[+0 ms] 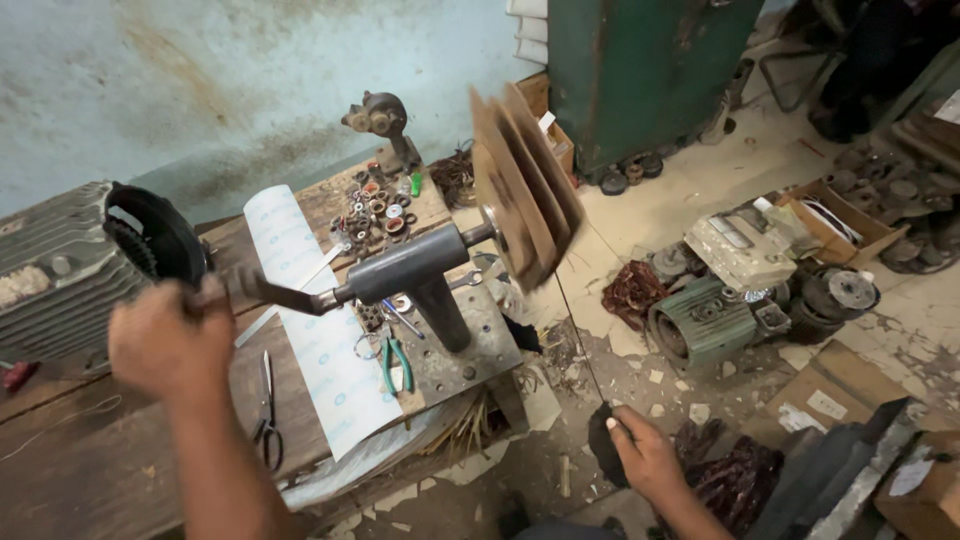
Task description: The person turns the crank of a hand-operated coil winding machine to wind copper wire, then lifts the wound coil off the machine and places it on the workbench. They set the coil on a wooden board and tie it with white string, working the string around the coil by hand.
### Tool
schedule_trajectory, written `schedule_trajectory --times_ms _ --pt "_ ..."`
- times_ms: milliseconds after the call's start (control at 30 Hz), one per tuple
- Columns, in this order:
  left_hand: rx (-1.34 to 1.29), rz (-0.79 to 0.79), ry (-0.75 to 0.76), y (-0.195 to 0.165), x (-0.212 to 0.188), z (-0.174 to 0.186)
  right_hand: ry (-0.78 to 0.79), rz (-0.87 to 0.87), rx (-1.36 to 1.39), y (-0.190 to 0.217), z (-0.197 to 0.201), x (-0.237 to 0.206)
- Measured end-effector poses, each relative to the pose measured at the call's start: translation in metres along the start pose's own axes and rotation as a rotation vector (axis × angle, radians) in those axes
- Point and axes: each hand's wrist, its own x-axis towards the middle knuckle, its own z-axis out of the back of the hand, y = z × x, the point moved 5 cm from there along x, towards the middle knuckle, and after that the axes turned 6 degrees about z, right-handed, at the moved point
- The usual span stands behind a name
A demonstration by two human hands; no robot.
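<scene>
My left hand (pixel 170 340) is closed around the crank handle (pixel 262 288) of a hand-turned winding machine (pixel 420 272) bolted to the wooden bench. At the shaft's far end a stack of brown wooden formers (pixel 525 185) is blurred with spin. A thin wire (pixel 580 330) runs down from the formers to my right hand (pixel 645 455), which pinches it together with a dark cloth low over the floor.
A grey motor housing (pixel 60 265) sits at the bench's left. Scissors (pixel 267 410), green-handled pliers (pixel 398 362), a white paper sheet (pixel 320 340) and several small rings lie on the bench (pixel 100 460). Motors, boxes and parts crowd the floor at right (pixel 720 315). A green cabinet (pixel 640 70) stands behind.
</scene>
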Motion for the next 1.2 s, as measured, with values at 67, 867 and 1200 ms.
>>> schedule_trajectory --times_ms 67,867,1200 --pt "-0.049 -0.038 -0.049 -0.013 0.047 -0.034 -0.073 0.090 -0.001 0.000 -0.004 0.003" --pt "-0.094 0.018 0.019 -0.003 -0.004 0.008 -0.041 -0.025 0.026 -0.021 -0.004 -0.004" --pt "-0.083 0.096 0.432 -0.053 -0.016 -0.217 0.046 -0.081 0.039 -0.019 -0.019 -0.003"
